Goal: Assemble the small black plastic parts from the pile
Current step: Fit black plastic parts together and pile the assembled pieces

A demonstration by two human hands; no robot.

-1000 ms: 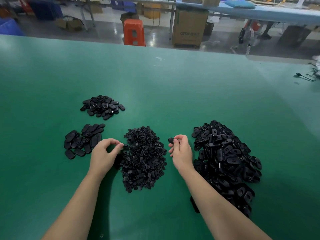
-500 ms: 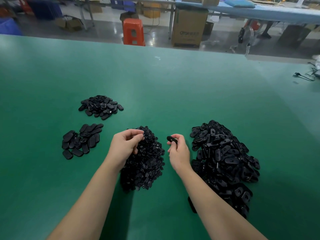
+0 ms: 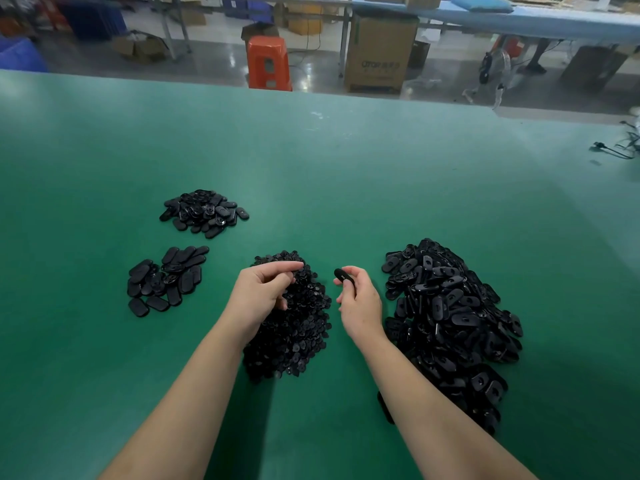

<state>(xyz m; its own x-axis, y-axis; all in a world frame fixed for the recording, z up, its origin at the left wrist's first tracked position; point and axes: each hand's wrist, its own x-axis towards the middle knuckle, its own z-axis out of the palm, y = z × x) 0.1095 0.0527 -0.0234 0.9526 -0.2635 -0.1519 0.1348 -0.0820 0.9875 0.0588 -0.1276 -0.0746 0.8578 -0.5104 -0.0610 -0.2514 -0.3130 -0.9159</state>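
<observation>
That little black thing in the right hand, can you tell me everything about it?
The black oval piece is small, flat and rounded at the ends, and looks like smooth matte plastic. The right hand pinches it between thumb and fingertips, tilted, lifted above the green table. It sits between the middle pile of tiny parts and the big pile, touching neither. Finer detail is too small to tell.

Two bare forearms and hands, no sleeves in sight

The left hand [image 3: 261, 292] and right hand [image 3: 360, 306] are both ungloved, and each forearm runs bare from the wrist down to the lower edge of the frame, the left one leaving at lower left and the right one at lower right. No sleeve cuff, watch, bracelet or ring shows on either arm. The fingernails look short and unpainted, though they are too small and softly rendered to be sure. Nothing else of the person's body or clothing enters the view.
</observation>
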